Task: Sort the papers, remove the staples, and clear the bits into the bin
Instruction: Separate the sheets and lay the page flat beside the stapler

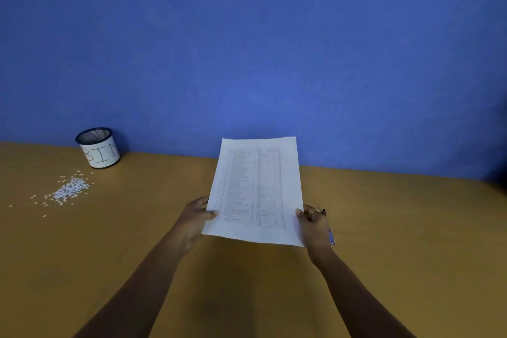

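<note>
White printed papers [256, 189] with a table on the top page are held up above the desk, tilted toward me. My left hand [194, 221] grips the lower left edge, thumb on the front. My right hand [315, 225] grips the lower right edge and also holds a small purple tool [331, 237] against the palm; what the tool is I cannot tell. A black mesh cup labelled BIN [99, 147] stands at the back left. A heap of small white paper bits [70, 189] lies on the desk in front of the bin.
The brown desk [247, 282] runs back to a blue wall [247, 49]. Stray bits are scattered to the left of the heap.
</note>
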